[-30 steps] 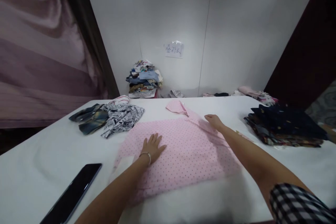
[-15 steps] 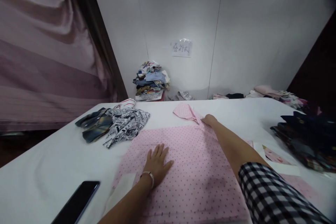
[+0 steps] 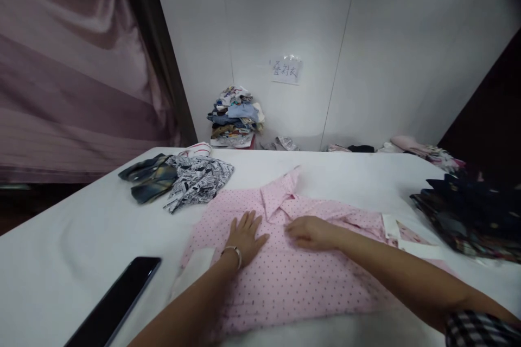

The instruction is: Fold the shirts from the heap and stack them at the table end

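Note:
A pink shirt (image 3: 293,282) with small dark dots lies spread on the white table in front of me. Its pointed collar (image 3: 280,191) stands up at the far edge. My left hand (image 3: 245,238), with a bracelet at the wrist, rests flat on the left part of the shirt, fingers spread. Just right of the collar, my right hand (image 3: 312,233) is curled with fingers together, closed at the shirt's fabric; its fingertips are partly hidden. Bunched pink cloth (image 3: 350,211) with a white end (image 3: 391,226) stretches to the right behind that hand.
A phone (image 3: 116,301) lies at the near left. Crumpled black-and-white printed cloth (image 3: 199,176) and dark plaid cloth (image 3: 152,176) are at the far left. Stacked dark garments (image 3: 472,217) sit at the right. Behind the table rises a clothes pile (image 3: 234,119).
My right hand has come from the far edge back toward the shirt's middle. The collar now leans upward differently, and pink cloth extends to the right. My left hand has stayed flat on the shirt.

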`<state>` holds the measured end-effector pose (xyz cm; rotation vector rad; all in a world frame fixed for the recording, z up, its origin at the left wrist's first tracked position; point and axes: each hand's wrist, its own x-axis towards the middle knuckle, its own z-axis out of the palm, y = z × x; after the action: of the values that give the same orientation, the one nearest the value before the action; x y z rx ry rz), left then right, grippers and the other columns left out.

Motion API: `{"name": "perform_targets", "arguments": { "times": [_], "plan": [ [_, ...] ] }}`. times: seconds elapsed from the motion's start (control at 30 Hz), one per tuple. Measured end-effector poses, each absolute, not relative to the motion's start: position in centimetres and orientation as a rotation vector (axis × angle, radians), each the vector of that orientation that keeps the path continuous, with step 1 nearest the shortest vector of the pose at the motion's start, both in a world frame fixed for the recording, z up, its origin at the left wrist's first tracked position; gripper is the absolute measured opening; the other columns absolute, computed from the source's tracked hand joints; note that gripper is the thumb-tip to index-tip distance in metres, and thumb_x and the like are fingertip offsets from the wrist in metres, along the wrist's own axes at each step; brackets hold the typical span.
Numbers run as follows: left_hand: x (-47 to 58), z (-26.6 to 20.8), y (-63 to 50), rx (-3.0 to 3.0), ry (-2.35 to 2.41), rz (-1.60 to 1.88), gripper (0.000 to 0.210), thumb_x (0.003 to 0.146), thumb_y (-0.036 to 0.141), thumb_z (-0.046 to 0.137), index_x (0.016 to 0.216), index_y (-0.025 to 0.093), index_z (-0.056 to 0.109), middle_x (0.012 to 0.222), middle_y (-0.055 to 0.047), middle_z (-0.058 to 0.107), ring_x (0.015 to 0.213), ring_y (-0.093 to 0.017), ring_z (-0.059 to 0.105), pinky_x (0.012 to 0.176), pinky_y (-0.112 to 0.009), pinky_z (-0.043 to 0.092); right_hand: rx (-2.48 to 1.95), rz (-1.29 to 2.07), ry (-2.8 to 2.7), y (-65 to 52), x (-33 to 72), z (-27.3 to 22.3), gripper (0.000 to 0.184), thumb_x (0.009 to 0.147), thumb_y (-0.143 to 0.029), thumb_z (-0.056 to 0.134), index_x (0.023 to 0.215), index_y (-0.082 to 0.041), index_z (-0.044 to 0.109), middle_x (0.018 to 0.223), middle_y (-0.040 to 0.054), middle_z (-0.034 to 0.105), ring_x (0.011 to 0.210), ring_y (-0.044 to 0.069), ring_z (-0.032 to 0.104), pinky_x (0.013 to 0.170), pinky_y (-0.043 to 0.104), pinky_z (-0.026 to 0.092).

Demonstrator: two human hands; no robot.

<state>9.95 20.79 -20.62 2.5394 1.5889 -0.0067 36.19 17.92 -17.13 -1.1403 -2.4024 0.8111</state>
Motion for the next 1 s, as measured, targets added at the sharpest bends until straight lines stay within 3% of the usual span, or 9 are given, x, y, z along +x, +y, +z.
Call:
{"name": "perform_targets", "arguments": {
  "times": [0.13,0.27,0.4,0.5,0.63,0.73,0.87,0.93,1.0],
  "plan": [
    [9.9,-20.7,20.9,2.531,1.571,-0.002,0.075,0.087,0.065,0.016,0.147,0.022,0.025,0.156,-0.006,0.012,0.143,-0.028,0.007,0.113,-0.054,0.007,-1.458,0.821,-1.951,18.8,37.8,-15.1,0.032,0.087,-0.043,0.048,0.092,-0.021,0.071,0.093,0.0056,0.070,0.083,0.020,0.063,0.077,0.035,0.049],
    [9.9,-20.7,20.9,2.530,1.561,0.016,0.078,0.085,0.067,0.014,0.147,0.022,0.024,0.156,-0.006,0.013,0.143,-0.028,0.007,0.113,-0.054,0.006,-1.827,0.720,-1.551,23.4,38.9,-14.3,0.032,0.080,-0.043,0.056,0.094,-0.018,0.071,0.103,0.0079,0.069,0.097,0.025,0.062,0.082,0.033,0.046],
    [9.9,-20.7,20.8,2.530,1.543,0.032,0.078,0.085,0.067,0.014,0.147,0.022,0.024,0.156,-0.006,0.013,0.143,-0.029,0.006,0.113,-0.055,0.006,-1.956,0.693,-1.436,26.8,38.2,-15.7,0.047,0.071,-0.040,0.066,0.112,-0.017,0.065,0.121,0.0122,0.061,0.113,0.030,0.055,0.090,0.035,0.043],
    [9.9,-20.8,20.9,2.522,1.527,0.037,0.078,0.085,0.067,0.013,0.148,0.022,0.024,0.156,-0.005,0.012,0.144,-0.028,0.004,0.113,-0.055,0.005,-1.952,0.702,-1.389,28.6,37.0,-16.0,0.043,0.070,-0.031,0.065,0.110,-0.016,0.065,0.112,0.0116,0.066,0.105,0.028,0.059,0.085,0.033,0.046],
    [9.9,-21.0,20.9,2.503,1.514,0.057,0.079,0.084,0.068,0.013,0.148,0.023,0.022,0.156,-0.005,0.010,0.144,-0.028,0.003,0.114,-0.054,0.003,-1.837,0.657,-1.358,30.7,34.7,-13.9,0.044,0.072,-0.022,0.056,0.114,-0.011,0.063,0.104,0.0115,0.067,0.094,0.023,0.061,0.079,0.031,0.048],
    [9.9,-20.9,20.8,2.488,1.503,0.065,0.080,0.084,0.069,0.012,0.147,0.022,0.024,0.156,-0.006,0.011,0.144,-0.028,0.004,0.113,-0.054,0.004,-1.683,0.618,-1.409,30.6,31.6,-11.1,0.047,0.074,-0.024,0.055,0.119,-0.015,0.060,0.106,0.0061,0.066,0.094,0.019,0.060,0.080,0.029,0.049],
    [10.1,-20.3,20.6,2.451,1.507,0.154,0.082,0.083,0.070,0.016,0.146,0.019,0.027,0.156,-0.007,0.015,0.143,-0.029,0.008,0.113,-0.054,0.005,-1.073,0.969,-1.843,26.8,27.2,-8.4,0.049,0.072,-0.028,0.066,0.121,-0.021,0.061,0.100,0.0020,0.069,0.089,0.016,0.062,0.080,0.030,0.051],
    [10.1,-20.0,20.5,2.374,1.536,0.239,0.087,0.080,0.073,0.023,0.145,0.015,0.030,0.153,-0.012,0.023,0.142,-0.030,0.017,0.113,-0.051,0.013,-0.805,1.112,-1.993,24.7,26.7,-7.9,0.047,0.074,-0.031,0.068,0.119,-0.021,0.062,0.102,0.0039,0.069,0.095,0.017,0.062,0.085,0.033,0.051],
    [10.0,-19.6,20.5,2.238,1.551,0.259,0.090,0.077,0.076,0.027,0.139,0.011,0.041,0.144,-0.017,0.040,0.134,-0.032,0.034,0.109,-0.046,0.028,-0.914,1.071,-1.960,23.6,28.1,-7.9,0.041,0.077,-0.034,0.066,0.115,-0.020,0.065,0.105,0.0067,0.069,0.098,0.019,0.063,0.088,0.036,0.050]
  ]
}}
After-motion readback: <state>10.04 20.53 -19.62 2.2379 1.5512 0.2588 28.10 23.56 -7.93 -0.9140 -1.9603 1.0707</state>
